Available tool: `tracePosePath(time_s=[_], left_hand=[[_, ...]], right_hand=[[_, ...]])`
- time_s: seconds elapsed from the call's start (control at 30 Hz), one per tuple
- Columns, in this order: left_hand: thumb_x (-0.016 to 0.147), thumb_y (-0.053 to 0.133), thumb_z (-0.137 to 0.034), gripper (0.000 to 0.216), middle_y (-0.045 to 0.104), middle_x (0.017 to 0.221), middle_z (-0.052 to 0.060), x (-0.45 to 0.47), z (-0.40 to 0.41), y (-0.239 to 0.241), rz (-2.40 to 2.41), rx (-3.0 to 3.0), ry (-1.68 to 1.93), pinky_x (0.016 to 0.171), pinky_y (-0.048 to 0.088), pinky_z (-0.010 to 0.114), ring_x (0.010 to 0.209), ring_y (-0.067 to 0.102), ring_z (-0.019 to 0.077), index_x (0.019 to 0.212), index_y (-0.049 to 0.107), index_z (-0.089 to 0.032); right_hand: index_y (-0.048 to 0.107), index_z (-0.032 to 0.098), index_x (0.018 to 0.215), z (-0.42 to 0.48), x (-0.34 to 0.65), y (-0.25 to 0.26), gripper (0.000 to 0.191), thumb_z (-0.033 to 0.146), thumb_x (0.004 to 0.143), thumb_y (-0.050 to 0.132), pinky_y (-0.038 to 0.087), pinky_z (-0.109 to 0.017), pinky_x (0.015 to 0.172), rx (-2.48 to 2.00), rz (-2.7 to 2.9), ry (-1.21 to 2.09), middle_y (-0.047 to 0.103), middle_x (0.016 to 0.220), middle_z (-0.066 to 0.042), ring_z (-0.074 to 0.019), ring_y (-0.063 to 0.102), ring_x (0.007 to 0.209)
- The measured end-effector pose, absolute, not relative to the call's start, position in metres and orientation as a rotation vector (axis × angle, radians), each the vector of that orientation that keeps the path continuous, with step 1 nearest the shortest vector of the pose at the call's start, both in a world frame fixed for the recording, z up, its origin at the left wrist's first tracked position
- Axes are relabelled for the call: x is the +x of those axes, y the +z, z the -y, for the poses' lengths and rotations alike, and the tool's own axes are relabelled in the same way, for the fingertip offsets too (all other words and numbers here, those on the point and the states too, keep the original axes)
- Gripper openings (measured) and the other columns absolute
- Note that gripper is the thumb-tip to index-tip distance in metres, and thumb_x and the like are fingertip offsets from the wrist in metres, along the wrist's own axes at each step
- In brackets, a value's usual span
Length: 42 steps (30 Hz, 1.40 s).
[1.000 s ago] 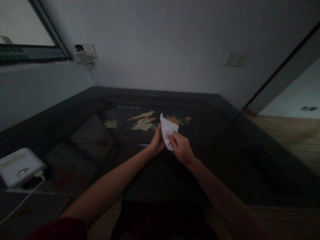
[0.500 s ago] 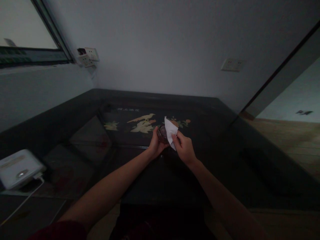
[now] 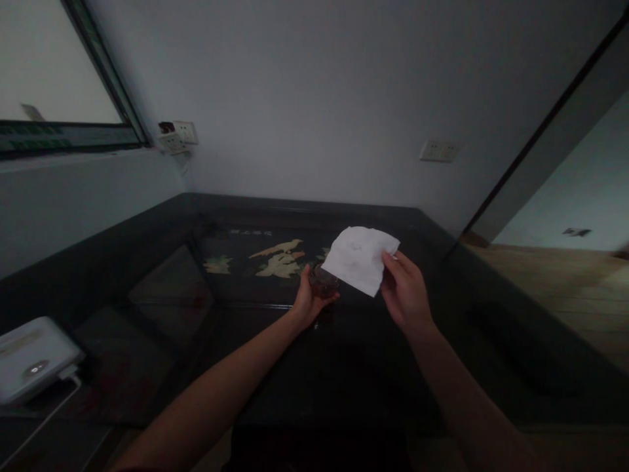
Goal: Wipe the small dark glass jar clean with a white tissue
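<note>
My left hand [image 3: 309, 298] is wrapped round a small, dark, see-through round glass [image 3: 323, 283], just above the dark tabletop [image 3: 344, 367]. A thin white paper tissue [image 3: 361, 255] is pinched at its right edge by my right hand [image 3: 405, 292]. The tissue hangs spread out, with faint creases or marks on it. Its lower left corner reaches in front of the glass's upper edge; whether it touches the glass I cannot tell.
The glossy table bears a picture of a bird and flowers [image 3: 280, 259]. A white box [image 3: 37, 357] with a cable sits at the left. Wall sockets [image 3: 439, 151] and a window [image 3: 54, 65] are behind. A dark flat object [image 3: 525, 351] lies right, in shadow.
My right hand has moved right, drawing the tissue away from the glass, and the tissue now shows opened out. My left hand still holds the glass. The view has tilted slightly upward.
</note>
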State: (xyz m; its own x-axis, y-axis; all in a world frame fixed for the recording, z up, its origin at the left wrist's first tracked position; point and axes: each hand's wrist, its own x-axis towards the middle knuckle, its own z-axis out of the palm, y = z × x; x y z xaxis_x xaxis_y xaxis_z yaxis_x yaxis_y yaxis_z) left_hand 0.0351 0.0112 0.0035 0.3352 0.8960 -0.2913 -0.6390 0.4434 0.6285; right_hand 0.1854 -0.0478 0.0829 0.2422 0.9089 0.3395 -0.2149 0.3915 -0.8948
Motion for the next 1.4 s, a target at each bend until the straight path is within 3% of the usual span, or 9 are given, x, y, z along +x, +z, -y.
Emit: tracePosePath(time_s=[0.23, 0.33, 0.57, 0.7, 0.87, 0.97, 1.1, 1.27, 1.4], left_hand=[[0.093, 0.027, -0.057, 0.058, 0.069, 0.088, 0.012, 0.030, -0.009, 0.004, -0.692, 0.517, 0.990, 0.060, 0.051, 0.030, 0.065, 0.067, 0.0193, 0.110, 0.059, -0.012], [0.091, 0.033, -0.058, 0.055, 0.069, 0.095, 0.013, 0.026, -0.008, 0.003, -0.652, 0.522, 1.000, 0.071, 0.055, 0.036, 0.080, 0.070, 0.0249, 0.112, 0.057, -0.013], [0.089, 0.055, -0.034, 0.029, 0.064, 0.116, 0.009, 0.019, -0.006, 0.015, -0.658, 0.646, 1.037, 0.085, 0.056, 0.044, 0.097, 0.066, 0.0225, 0.114, 0.054, -0.021], [0.083, 0.063, -0.031, 0.037, 0.061, 0.120, 0.009, 0.024, -0.002, 0.024, -0.617, 0.776, 1.011, 0.081, 0.057, 0.040, 0.095, 0.067, 0.0224, 0.117, 0.053, -0.023], [0.076, 0.072, -0.034, 0.051, 0.062, 0.114, 0.008, 0.048, -0.017, 0.029, -0.623, 0.833, 0.987, 0.081, 0.054, 0.035, 0.086, 0.068, 0.0195, 0.120, 0.049, -0.025], [0.070, 0.077, -0.029, 0.054, 0.063, 0.111, 0.008, 0.068, -0.034, 0.022, -0.736, 1.027, 1.082, 0.083, 0.052, 0.035, 0.090, 0.065, 0.0182, 0.118, 0.054, -0.024], [0.060, 0.083, -0.026, 0.062, 0.061, 0.111, 0.008, 0.092, -0.052, 0.005, -0.828, 1.152, 1.205, 0.089, 0.048, 0.036, 0.100, 0.061, 0.0204, 0.116, 0.055, -0.023], [0.058, 0.084, -0.027, 0.062, 0.061, 0.108, 0.009, 0.107, -0.062, -0.011, -0.892, 1.485, 1.305, 0.096, 0.043, 0.041, 0.102, 0.059, 0.0223, 0.113, 0.056, -0.021], [0.058, 0.083, -0.029, 0.056, 0.059, 0.111, 0.009, 0.110, -0.066, -0.017, -0.917, 1.604, 1.330, 0.101, 0.037, 0.045, 0.108, 0.055, 0.0254, 0.109, 0.060, -0.021]], right_hand=[[0.064, 0.019, 0.091, 0.045, 0.256, 0.040, 0.015, 0.021, 0.076, 0.064, 0.058, -0.032, 0.068, -1.118, 0.779, 1.253, 0.074, 0.088, -0.007, -0.0198, 0.070, 0.074], [0.063, 0.017, 0.098, 0.057, 0.273, 0.016, 0.021, 0.017, 0.077, 0.065, 0.058, -0.029, 0.064, -1.278, 0.786, 1.310, 0.073, 0.089, -0.008, -0.0188, 0.071, 0.074], [0.040, 0.020, 0.130, 0.081, 0.284, 0.000, 0.063, 0.018, 0.074, 0.068, 0.060, -0.033, 0.061, -1.474, 0.922, 1.255, 0.071, 0.100, -0.010, -0.0209, 0.071, 0.075], [0.037, 0.021, 0.131, 0.078, 0.279, -0.005, 0.061, 0.026, 0.078, 0.064, 0.059, -0.031, 0.054, -1.519, 0.982, 1.162, 0.068, 0.111, -0.013, -0.0232, 0.071, 0.081], [0.030, 0.022, 0.139, 0.071, 0.272, -0.016, 0.069, 0.037, 0.080, 0.060, 0.055, -0.029, 0.043, -1.574, 1.058, 0.876, 0.064, 0.116, -0.014, -0.0205, 0.069, 0.069], [0.042, 0.020, 0.133, 0.070, 0.271, -0.019, 0.062, 0.035, 0.077, 0.061, 0.051, -0.027, 0.040, -1.579, 1.109, 0.791, 0.068, 0.103, -0.009, -0.0181, 0.066, 0.061], [0.068, 0.016, 0.100, 0.072, 0.273, -0.016, 0.033, 0.039, 0.081, 0.055, 0.047, -0.027, 0.045, -1.687, 1.311, 0.670, 0.068, 0.068, -0.002, -0.0170, 0.061, 0.050], [0.075, 0.021, 0.092, 0.082, 0.271, -0.011, 0.035, 0.042, 0.088, 0.046, 0.048, -0.029, 0.060, -1.857, 1.503, 0.352, 0.075, 0.085, -0.007, -0.0220, 0.069, 0.073], [0.074, 0.026, 0.093, 0.094, 0.266, -0.008, 0.036, 0.043, 0.091, 0.042, 0.048, -0.030, 0.061, -1.959, 1.460, 0.154, 0.075, 0.081, -0.006, -0.0234, 0.070, 0.072]])
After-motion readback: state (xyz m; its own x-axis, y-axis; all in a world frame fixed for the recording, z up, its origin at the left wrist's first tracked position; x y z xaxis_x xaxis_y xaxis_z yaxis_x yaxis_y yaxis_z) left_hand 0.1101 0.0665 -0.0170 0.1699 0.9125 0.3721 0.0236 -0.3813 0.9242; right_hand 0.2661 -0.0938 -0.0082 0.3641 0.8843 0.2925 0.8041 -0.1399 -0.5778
